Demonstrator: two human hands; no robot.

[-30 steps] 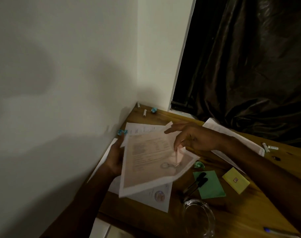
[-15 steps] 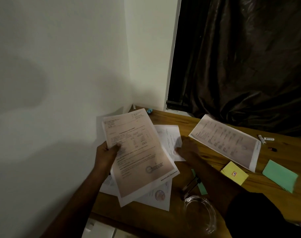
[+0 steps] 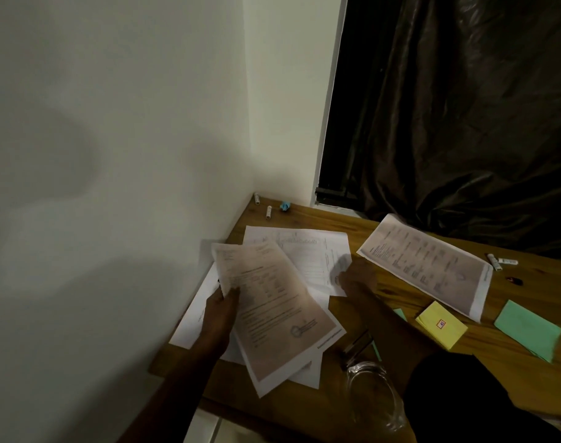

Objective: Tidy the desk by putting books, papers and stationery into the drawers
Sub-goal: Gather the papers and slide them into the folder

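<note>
Working at a wooden bench (image 3: 308, 219) set into a wall corner beside a dark curtain (image 3: 464, 123), apparently gathering loose papers into one stack for the drawers. Holding a printed sheet (image 3: 272, 314) in the left hand (image 3: 221, 311), thumb on top and fingers underneath, pinching its left edge and raising it at a slant over the pile (image 3: 193, 318) lying against the wall, likely using this hand to collect while the other feeds. Reaching with the right hand (image 3: 356, 278) to the near corner of a white form (image 3: 314, 254) lying flat just behind, fingertips touching it, probably to draw it in next; too dim to tell whether pressing flat or pinching. Not yet touching a second printed sheet (image 3: 426, 266) lying apart to the right, nor the green pad (image 3: 528, 330) and yellow pad (image 3: 440, 326) nearer the front. Working around a glass dish (image 3: 375, 398) at the front edge, with dark pens (image 3: 357, 342) just behind it. Passing over small white tubes (image 3: 268, 212) and a blue scrap (image 3: 285, 206) in the back corner. Showing nothing stowed yet: only a white front (image 3: 205, 423) below the bench, possibly a drawer.
</note>
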